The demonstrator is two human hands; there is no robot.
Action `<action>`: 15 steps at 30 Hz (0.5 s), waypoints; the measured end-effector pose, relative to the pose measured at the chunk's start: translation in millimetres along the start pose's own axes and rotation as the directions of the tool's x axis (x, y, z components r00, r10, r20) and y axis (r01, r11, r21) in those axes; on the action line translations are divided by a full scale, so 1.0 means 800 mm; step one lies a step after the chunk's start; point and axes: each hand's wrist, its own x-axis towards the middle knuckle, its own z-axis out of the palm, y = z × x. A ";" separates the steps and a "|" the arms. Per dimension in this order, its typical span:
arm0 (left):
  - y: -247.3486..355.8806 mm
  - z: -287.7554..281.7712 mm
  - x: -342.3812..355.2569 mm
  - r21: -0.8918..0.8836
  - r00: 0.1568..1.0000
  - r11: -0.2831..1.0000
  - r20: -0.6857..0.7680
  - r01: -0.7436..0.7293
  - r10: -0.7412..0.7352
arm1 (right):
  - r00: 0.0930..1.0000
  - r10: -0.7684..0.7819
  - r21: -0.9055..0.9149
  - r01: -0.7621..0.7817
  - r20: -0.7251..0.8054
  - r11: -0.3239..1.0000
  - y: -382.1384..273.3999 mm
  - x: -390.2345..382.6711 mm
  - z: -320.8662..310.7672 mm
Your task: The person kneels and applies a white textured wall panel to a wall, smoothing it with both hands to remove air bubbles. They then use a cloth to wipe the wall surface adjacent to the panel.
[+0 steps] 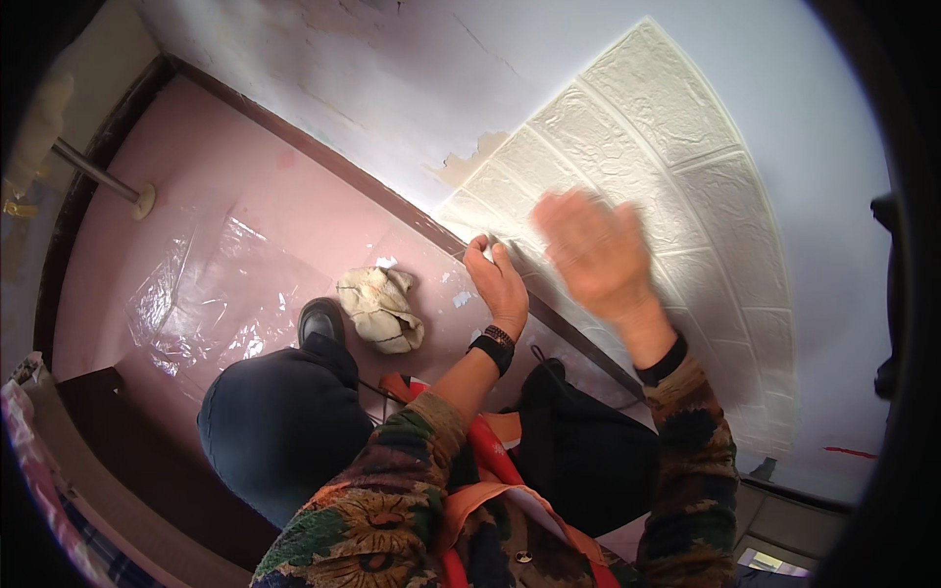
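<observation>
White brick-pattern panel [716, 211], 1, against wall [833, 225]; right hand [595, 250] flattened over its face, blurred; left hand [502, 286] by its lower edge, pinching 1 small white item [489, 251]

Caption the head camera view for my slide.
A blurred right hand over a white brick-patterned panel on the wall, the left hand near its lower edge; crumpled cloth on pink floor.

Right hand [593, 250] blurred and spread over a white brick-patterned panel [720, 220] on the wall [392, 59], left hand [500, 286] curled near the panel's lower edge, crumpled cream cloth [377, 309] and clear plastic sheet [206, 294] on pink floor [216, 147].
</observation>
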 end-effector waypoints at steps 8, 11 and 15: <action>0.044 0.008 0.001 -0.136 0.914 0.958 0.358 0.251 -0.189 | 0.931 -0.016 -0.273 0.123 0.364 0.954 -0.033 -0.101 0.074; 0.047 0.022 0.011 -0.181 0.903 0.932 0.362 0.314 -0.233 | 0.874 -0.006 -0.199 0.117 0.486 0.973 -0.031 -0.116 0.087; 0.052 0.038 0.035 -0.246 0.915 0.889 0.219 0.387 -0.338 | 0.897 0.004 -0.206 0.097 0.442 0.974 -0.031 -0.120 0.098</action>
